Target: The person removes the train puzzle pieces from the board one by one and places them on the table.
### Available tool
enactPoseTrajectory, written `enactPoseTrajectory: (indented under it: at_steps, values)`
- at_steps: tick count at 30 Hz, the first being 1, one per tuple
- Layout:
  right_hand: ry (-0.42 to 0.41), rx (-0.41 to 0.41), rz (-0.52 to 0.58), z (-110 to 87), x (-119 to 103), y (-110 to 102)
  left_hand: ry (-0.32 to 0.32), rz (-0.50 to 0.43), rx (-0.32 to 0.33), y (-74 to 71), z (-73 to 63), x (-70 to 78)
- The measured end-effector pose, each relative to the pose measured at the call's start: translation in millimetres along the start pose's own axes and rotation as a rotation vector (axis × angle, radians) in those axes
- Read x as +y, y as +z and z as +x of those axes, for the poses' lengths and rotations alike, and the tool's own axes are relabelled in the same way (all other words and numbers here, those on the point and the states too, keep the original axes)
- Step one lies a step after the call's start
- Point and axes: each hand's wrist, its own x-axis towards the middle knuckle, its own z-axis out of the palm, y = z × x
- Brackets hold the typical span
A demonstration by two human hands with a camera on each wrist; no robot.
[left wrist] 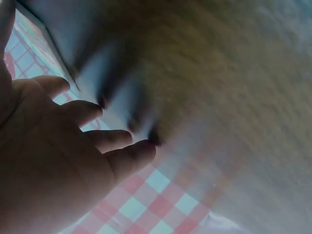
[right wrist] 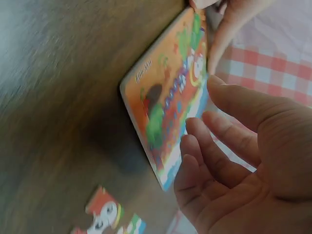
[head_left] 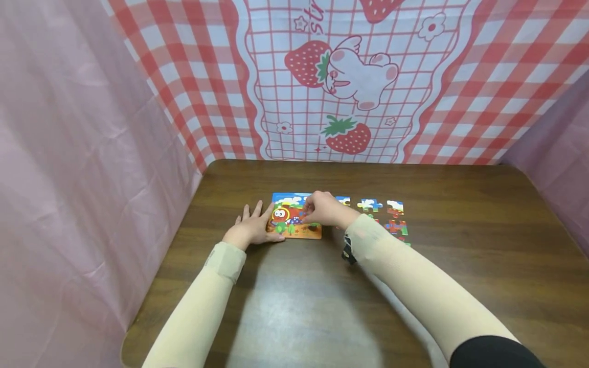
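Note:
A puzzle board [head_left: 281,199] with a bright cartoon picture lies on the wooden table. Spread flat at its left side, my left hand [head_left: 252,228] rests its thumb along the near left corner and its index finger by the left edge. My right hand [head_left: 325,209] is over the board's right half, its bent fingertips right at the picture. In the right wrist view, the thumb and fingers of the right hand [right wrist: 239,146] curve loosely, and a gap shows between thumb and index finger. The left wrist view shows the left hand's fingers [left wrist: 131,158] extended over the table.
Several loose puzzle pieces lie right of the board, among them a blue-and-white cloud piece [head_left: 370,205] and a red-and-blue piece [head_left: 398,227]. A red piece with eyes [right wrist: 105,209] lies near the board. A checked strawberry cloth [head_left: 221,76] hangs behind the table [head_left: 460,230].

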Motion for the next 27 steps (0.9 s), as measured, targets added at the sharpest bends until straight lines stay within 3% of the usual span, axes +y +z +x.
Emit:
enactPoseTrajectory:
  at_steps: [15,21,27]
  values:
    - [-0.044,-0.003,-0.125,37.3,-32,37,-0.002,0.039,-0.030,-4.7,0.0,-2.3]
    - [-0.031,0.007,-0.212,42.3,-43,49,-0.007,0.053,-0.018,-1.0,0.2,-4.9]
    - [-0.055,0.003,-0.194,43.8,-48,53,-0.009,0.043,-0.011,-1.1,1.6,-3.1]
